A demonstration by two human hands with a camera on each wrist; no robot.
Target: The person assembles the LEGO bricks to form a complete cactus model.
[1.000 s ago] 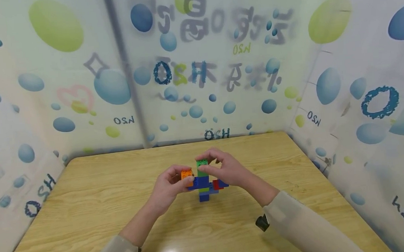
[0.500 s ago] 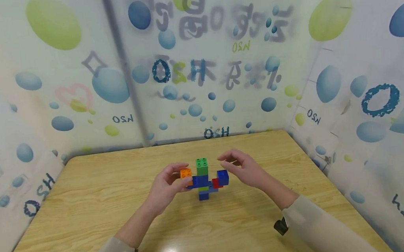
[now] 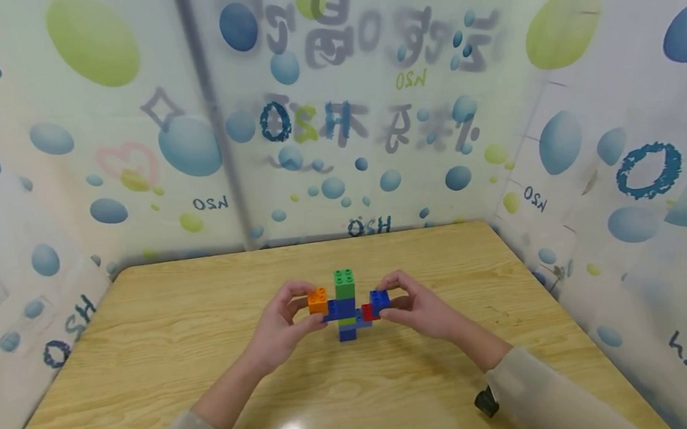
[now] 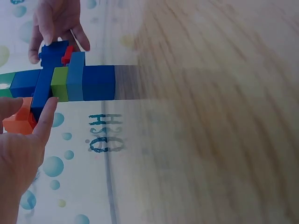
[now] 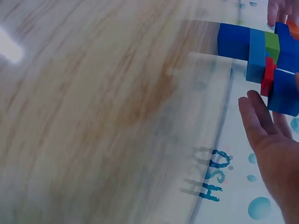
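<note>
A toy-brick model stands upright on the wooden table, with a green brick (image 3: 344, 284) at its top and a dark blue brick (image 4: 98, 82) at its foot. On its left arm sits an orange brick (image 3: 317, 303), which my left hand (image 3: 280, 322) pinches, the thumb low at the front. My right hand (image 3: 422, 311) pinches the blue brick (image 3: 380, 300) on the right arm between thumb and forefinger. Beside that brick is a small red brick (image 5: 267, 77), next to a lighter blue one (image 5: 255, 56). In the right wrist view several of the right hand's fingers stretch out below the blue brick.
The wooden table (image 3: 208, 346) reaches back to a wall covering (image 3: 329, 188) printed with blue and green drops. Similar coverings rise at both sides. Dark wrist cameras (image 3: 487, 402) sit at the sleeve cuffs.
My right hand has let go of the green top brick, moved right and down, and taken hold of the blue brick. The left hand stays at the orange brick, its thumb slightly lower.
</note>
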